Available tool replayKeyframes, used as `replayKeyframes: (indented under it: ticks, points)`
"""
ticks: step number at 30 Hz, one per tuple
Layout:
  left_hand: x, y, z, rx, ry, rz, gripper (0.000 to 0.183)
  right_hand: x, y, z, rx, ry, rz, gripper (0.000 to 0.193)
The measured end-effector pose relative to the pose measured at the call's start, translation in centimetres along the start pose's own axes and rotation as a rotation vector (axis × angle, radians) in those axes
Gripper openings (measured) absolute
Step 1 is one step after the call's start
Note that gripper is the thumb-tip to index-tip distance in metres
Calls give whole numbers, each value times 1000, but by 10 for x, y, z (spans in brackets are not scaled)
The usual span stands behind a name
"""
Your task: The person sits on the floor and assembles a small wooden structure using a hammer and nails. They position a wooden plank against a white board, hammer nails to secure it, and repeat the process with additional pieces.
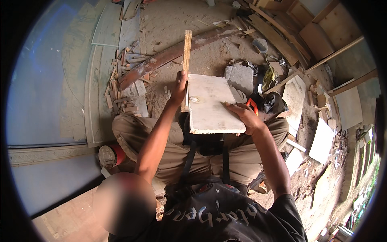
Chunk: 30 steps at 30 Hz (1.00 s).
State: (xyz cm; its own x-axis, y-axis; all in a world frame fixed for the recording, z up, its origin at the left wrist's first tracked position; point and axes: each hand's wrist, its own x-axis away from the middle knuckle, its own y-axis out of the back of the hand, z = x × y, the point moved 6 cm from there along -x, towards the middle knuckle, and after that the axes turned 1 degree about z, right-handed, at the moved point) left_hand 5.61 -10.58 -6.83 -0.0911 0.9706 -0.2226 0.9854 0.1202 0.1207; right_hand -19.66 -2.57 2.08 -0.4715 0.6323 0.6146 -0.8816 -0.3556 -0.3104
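Observation:
Above my lap, a pale, rectangular wooden board [211, 105] with a small knot and grey smudges is held nearly flat. My right hand [246, 117] grips its right edge, thumb on top and fingers underneath. Along the board's left edge stands a narrow wooden piece [187, 52], its light brown edge facing up at me. My left hand [178, 92] is closed around that piece; most of the fingers are hidden. Just beyond my right hand an orange, loop-shaped handle [252, 105] shows, the rest of it covered.
A grey block [239, 76] and a black plastic bag [275, 103] lie beyond the board. Behind them a long, curved brown beam [169, 56] crosses the dirt floor. Wood scraps [128, 101] are heaped at left, near large panels [44, 80]. White offcuts [322, 141] lie at right.

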Motion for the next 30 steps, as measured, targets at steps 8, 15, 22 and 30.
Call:
replayKeyframes:
  ticks: [8, 15, 22, 30]
  points:
    - [-16, -18, -8, 183, 253, 45, 71, -5, 35, -2, -118, 13, 5, 45]
    - [-23, -20, -32, -120, 650, 80, 106, -8, 64, -22, -515, -20, 252, 38]
    - [-20, -21, -53, -227, 628, 43, 112, -19, 64, -51, -660, 24, 268, 30]
    - [-10, -17, -69, -224, 547, 92, 91, -12, 55, -49, -798, -88, 171, 41]
